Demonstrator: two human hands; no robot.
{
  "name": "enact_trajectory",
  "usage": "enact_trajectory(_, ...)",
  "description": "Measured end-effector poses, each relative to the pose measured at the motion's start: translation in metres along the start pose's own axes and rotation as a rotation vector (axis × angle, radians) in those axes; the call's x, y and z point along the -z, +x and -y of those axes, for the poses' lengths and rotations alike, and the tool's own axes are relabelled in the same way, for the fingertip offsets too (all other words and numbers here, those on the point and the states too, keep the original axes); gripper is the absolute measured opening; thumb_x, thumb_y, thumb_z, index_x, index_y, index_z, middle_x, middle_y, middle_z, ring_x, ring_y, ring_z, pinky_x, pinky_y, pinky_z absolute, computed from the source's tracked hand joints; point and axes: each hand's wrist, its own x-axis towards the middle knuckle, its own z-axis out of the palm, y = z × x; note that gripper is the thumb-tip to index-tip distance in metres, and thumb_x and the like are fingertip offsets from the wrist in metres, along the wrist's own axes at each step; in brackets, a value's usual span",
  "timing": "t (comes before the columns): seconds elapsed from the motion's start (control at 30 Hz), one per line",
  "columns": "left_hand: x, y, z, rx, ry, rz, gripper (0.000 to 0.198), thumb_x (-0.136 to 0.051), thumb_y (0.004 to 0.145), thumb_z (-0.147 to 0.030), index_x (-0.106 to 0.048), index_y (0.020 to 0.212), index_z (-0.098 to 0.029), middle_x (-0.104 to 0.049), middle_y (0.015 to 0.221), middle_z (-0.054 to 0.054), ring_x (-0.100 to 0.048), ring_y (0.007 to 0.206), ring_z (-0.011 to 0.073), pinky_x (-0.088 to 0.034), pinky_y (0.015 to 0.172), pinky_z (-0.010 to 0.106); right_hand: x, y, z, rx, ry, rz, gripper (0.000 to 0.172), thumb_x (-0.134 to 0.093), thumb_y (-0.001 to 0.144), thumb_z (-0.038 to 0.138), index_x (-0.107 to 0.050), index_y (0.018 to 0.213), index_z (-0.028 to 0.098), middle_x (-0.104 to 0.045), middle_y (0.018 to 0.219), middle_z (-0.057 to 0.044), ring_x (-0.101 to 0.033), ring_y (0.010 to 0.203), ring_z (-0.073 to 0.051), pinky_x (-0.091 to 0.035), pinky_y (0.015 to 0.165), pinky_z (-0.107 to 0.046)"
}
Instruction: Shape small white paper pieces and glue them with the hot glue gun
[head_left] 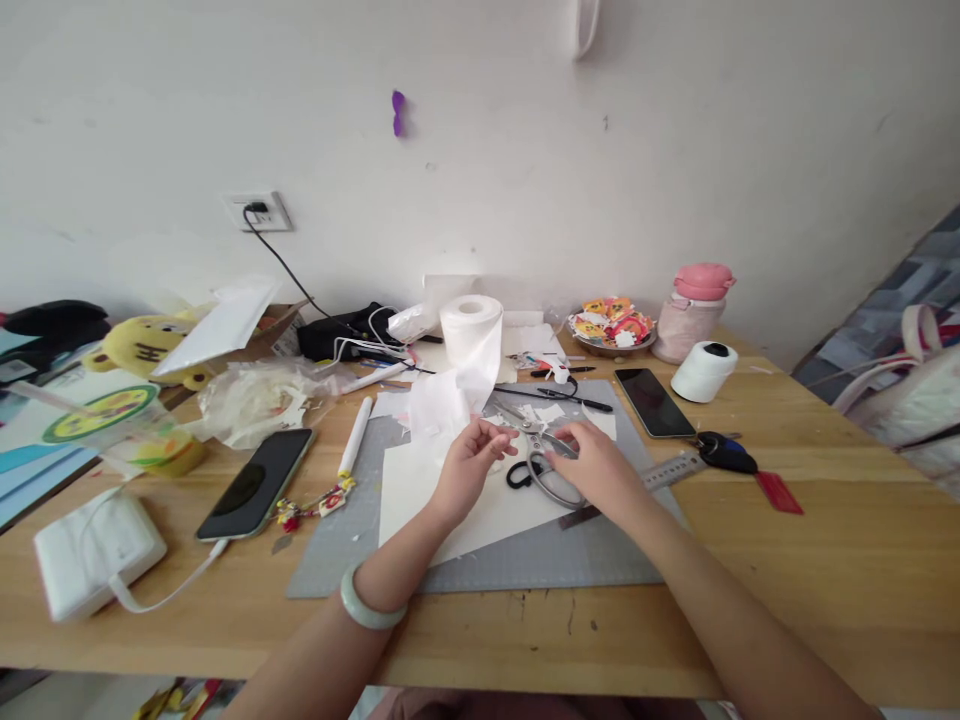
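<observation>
Scissors [540, 472]: between our hands, blades pointing away (handles toward us).
Left hand [471, 458]: fingertips pinched together.
Right hand [596, 468]: nearer, fingers spread, touching the handles.

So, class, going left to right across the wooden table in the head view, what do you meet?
White rectangular plastic box, green-cased dark phone, left hand, right hand, black bare phone, red flat tag.

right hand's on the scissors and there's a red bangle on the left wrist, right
Not quite. In the head view the bangle on the left wrist is pale green, not red. The rest holds: the right hand is on the scissors.
</observation>
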Motion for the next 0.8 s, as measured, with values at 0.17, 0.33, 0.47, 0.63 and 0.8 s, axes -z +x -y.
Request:
enact_trajectory(0.17,0.005,0.006,0.004,0.093,-0.146,-0.058,0.019,-0.054,0.086,-0.027,-0.058,0.098,-0.013,-0.061,0.095,0.005,-0.060,0.079,0.0154,-0.051,0.070,0.034,0.006,0.000,-0.006,-0.029,-0.217,-0.001,0.023,-0.069,0.049,0.021,-0.049,0.061,0.019,-0.056,0.084,-0.010,-0.049,0.095,-0.032,-0.031,0.079,-0.036)
enact_trajectory(0.33,0.016,0.013,0.007,0.168,-0.270,-0.127,0.027,-0.053,0.086,-0.028,-0.055,0.109,-0.014,-0.059,0.107,0.007,-0.060,0.088,0.0183,-0.052,0.074,0.038,0.010,0.003,-0.007,-0.087,-0.208,0.056,0.017,-0.066,0.055,0.026,-0.051,0.059,0.019,-0.056,0.070,-0.005,-0.052,0.076,-0.024,-0.030,0.063,-0.030)
enact_trajectory(0.47,0.024,0.019,0.007,0.214,-0.349,-0.191,0.028,-0.053,0.086,-0.028,-0.054,0.111,-0.015,-0.058,0.110,0.008,-0.059,0.091,0.0192,-0.051,0.076,0.039,0.022,0.007,-0.008,-0.158,-0.037,0.141,0.017,-0.064,0.060,0.031,-0.053,0.063,0.018,-0.051,0.058,0.000,-0.048,0.059,-0.017,-0.028,0.055,-0.026)
enact_trajectory(0.63,0.028,0.025,0.006,0.216,-0.431,-0.261,0.028,-0.053,0.086,-0.028,-0.054,0.111,-0.015,-0.058,0.111,0.008,-0.059,0.092,0.0194,-0.051,0.076,0.039,0.012,-0.001,-0.002,-0.144,0.360,0.332,0.037,-0.058,0.065,0.052,-0.054,0.073,0.017,-0.049,0.061,0.001,-0.042,0.052,-0.010,-0.031,0.050,-0.024)
enact_trajectory(0.8,0.029,0.026,0.005,0.189,-0.501,-0.311,0.027,-0.053,0.086,-0.027,-0.054,0.110,-0.015,-0.058,0.109,0.008,-0.060,0.090,0.0187,-0.052,0.075,0.038,-0.012,-0.019,0.001,-0.091,0.666,0.492,0.060,-0.050,0.064,0.072,-0.058,0.091,0.019,-0.055,0.093,-0.007,-0.043,0.060,-0.009,-0.034,0.050,-0.023)
